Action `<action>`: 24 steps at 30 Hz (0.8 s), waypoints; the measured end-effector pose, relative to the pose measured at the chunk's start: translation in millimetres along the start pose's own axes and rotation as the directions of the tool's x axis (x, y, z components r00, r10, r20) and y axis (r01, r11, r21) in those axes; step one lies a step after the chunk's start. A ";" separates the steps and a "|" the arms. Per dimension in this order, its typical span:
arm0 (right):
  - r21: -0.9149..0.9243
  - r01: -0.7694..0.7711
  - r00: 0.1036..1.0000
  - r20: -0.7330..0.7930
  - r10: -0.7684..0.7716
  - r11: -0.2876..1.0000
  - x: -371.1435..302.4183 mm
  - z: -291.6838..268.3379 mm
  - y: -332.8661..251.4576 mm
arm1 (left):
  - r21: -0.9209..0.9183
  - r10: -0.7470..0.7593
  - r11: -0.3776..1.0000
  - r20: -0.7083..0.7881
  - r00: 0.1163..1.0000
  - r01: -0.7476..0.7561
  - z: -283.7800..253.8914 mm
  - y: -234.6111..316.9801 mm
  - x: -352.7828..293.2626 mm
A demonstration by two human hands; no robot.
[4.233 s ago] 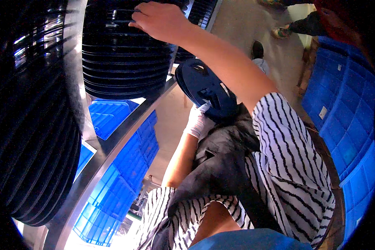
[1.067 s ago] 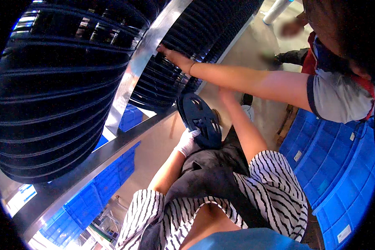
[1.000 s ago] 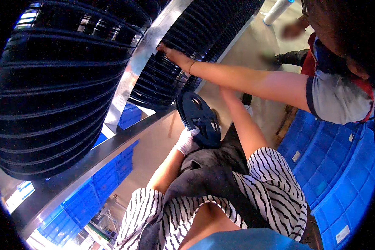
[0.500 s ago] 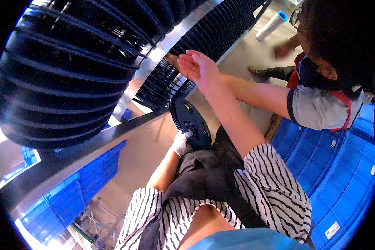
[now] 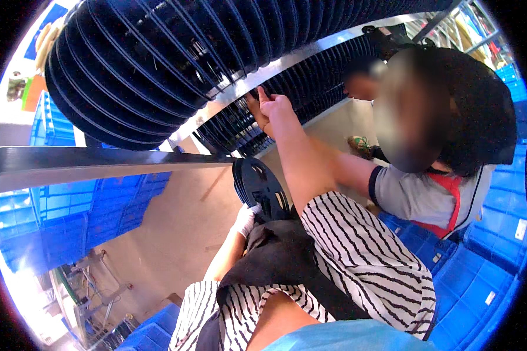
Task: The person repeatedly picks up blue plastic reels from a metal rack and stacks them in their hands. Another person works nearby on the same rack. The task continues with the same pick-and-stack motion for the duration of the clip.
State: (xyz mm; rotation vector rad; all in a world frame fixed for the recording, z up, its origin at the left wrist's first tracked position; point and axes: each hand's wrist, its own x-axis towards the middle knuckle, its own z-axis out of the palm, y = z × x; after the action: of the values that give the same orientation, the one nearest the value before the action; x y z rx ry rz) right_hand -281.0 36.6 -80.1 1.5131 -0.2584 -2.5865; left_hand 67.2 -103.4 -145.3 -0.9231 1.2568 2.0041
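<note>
My left hand (image 5: 246,220), in a white glove, is closed on the lower edge of a few black plastic reels (image 5: 262,182) stacked together. They stand tilted against my dark apron (image 5: 263,248). My bare right hand (image 5: 273,105) reaches up to a metal rack rail (image 5: 228,90), index finger stretched out and the other fingers partly curled. Nothing shows in it. Whether the fingertip touches the rack cannot be made out. Just beside it a co-worker's hand (image 5: 257,114) reaches to the same lower row of reels (image 5: 298,82), partly hidden by my forearm.
Large black reels (image 5: 117,70) fill the upper row. A co-worker (image 5: 410,193) in a grey shirt with red straps leans in at the right. Blue crates (image 5: 468,281) stand at right, more blue crates (image 5: 70,216) at left under a metal bar (image 5: 99,161). A wheeled cart (image 5: 93,292) is lower left.
The view has turned. My right hand has gone from open-palmed to pointing, nearer the rack rail. The co-worker has leaned farther in. My left hand keeps holding the reels.
</note>
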 end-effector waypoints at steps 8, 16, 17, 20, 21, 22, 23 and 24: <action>-0.107 -0.044 0.998 0.046 0.049 0.993 7.6 -15.3 14.7 | 0.002 0.010 1.000 -0.057 0.998 -0.010 -1.2 -0.7 -22.0; -0.255 0.036 0.992 0.124 -0.004 0.966 -1.0 -30.5 10.9 | -0.294 -0.034 0.955 0.016 0.999 0.037 -17.0 11.8 -26.0; -0.277 0.049 0.991 0.130 -0.013 0.960 -2.7 -36.0 10.0 | -0.308 -0.037 0.951 0.019 0.999 0.041 -17.4 13.6 -31.4; -0.327 0.080 0.988 0.151 -0.031 0.941 -6.6 -50.9 4.8 | -0.374 -0.060 0.925 0.041 0.997 0.071 -22.3 19.5 -40.0; -0.354 0.104 0.986 0.160 -0.049 0.929 -8.5 -59.1 0.2 | -0.415 -0.075 0.905 0.056 0.996 0.092 -26.5 19.0 -40.5; -0.388 0.132 0.983 0.172 -0.069 0.912 -9.1 -64.0 -5.4 | -0.456 -0.091 0.883 0.070 0.993 0.113 -31.3 18.3 -41.7; -0.444 0.177 0.975 0.202 -0.094 0.878 -7.7 -61.3 -15.3 | -0.479 -0.083 0.871 0.077 0.994 0.109 -27.6 14.6 -13.3; -0.513 0.237 0.966 0.213 -0.145 0.825 -3.3 -72.7 -23.6 | -0.498 -0.113 0.858 0.064 0.992 0.129 -35.2 6.8 -5.2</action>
State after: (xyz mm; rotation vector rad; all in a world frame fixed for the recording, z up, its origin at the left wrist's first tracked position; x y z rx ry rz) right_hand -216.6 54.6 -117.3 1.1659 0.5942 -2.6109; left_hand 73.5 -138.9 -148.7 -1.1673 0.6352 2.2748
